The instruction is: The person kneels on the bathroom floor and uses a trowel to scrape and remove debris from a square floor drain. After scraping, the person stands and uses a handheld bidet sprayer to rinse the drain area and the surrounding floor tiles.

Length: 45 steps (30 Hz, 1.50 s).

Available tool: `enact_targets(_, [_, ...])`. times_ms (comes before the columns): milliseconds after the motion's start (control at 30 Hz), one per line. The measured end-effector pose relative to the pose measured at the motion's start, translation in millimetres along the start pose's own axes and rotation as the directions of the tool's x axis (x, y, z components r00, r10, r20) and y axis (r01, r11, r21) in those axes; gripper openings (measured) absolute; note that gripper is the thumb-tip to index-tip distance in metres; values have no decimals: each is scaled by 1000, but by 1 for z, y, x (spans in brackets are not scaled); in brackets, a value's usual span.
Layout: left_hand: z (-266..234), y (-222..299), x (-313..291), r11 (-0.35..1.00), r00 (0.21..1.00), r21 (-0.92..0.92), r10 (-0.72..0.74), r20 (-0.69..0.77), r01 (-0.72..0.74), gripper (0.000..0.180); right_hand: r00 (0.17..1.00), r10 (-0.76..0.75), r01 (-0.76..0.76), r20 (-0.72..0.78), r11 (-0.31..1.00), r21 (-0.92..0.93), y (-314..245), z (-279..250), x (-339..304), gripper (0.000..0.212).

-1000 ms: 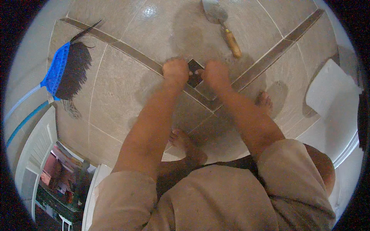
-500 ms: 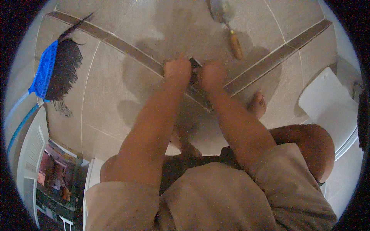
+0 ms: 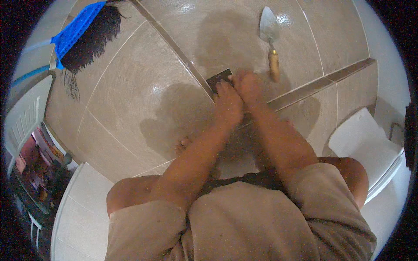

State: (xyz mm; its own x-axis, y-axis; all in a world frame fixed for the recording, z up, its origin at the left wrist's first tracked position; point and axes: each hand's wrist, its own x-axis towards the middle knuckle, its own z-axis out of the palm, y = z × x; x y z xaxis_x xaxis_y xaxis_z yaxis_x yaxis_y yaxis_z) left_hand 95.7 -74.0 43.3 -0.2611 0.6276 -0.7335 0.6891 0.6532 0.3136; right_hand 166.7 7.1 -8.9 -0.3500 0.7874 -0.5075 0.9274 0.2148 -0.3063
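Observation:
A small dark flat rectangular piece (image 3: 219, 78) is over the tiled floor, at the end of a brown strip (image 3: 174, 48) set between the tiles. My left hand (image 3: 229, 103) has its fingers bent over the near edge of this piece. Against its right end, my right hand (image 3: 249, 88) is closed, slightly blurred, with the fingertips partly hidden. The two hands touch or nearly touch. A pointing trowel (image 3: 269, 28) with a wooden handle lies on the floor just beyond my right hand.
At the far left stands a blue broom (image 3: 80, 28) with dark bristles. A white toilet (image 3: 363, 132) is on the right. Another brown strip (image 3: 305, 90) runs toward the right wall. A white door (image 3: 28, 106) and a cluttered area are at the left.
The view has shifted, bringing the whole trowel into sight. My left hand has moved in close to my right, and the dark piece is turned to a different angle.

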Motion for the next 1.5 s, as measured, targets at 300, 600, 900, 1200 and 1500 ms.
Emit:
enact_targets(300, [70,2,-11,994,977,7,112,-182,-113,82,910,-35,176,413,934,-311,-46,-41,32,42])
enact_targets(600, [18,6,-18,974,969,-151,138,-203,-170,91,925,13,143,379,914,-379,-66,-42,22,40])
enact_targets(900, [63,1,6,964,993,242,119,-6,-114,76,947,-113,200,299,939,-281,-26,-18,27,47])
enact_targets(1200, [58,-3,-7,913,968,403,152,-198,-61,79,912,-203,308,357,914,-265,-67,-40,8,42])
enact_targets(1500, [66,-5,3,964,960,-128,207,-188,-232,77,875,-48,253,482,894,-370,-76,-24,25,38])
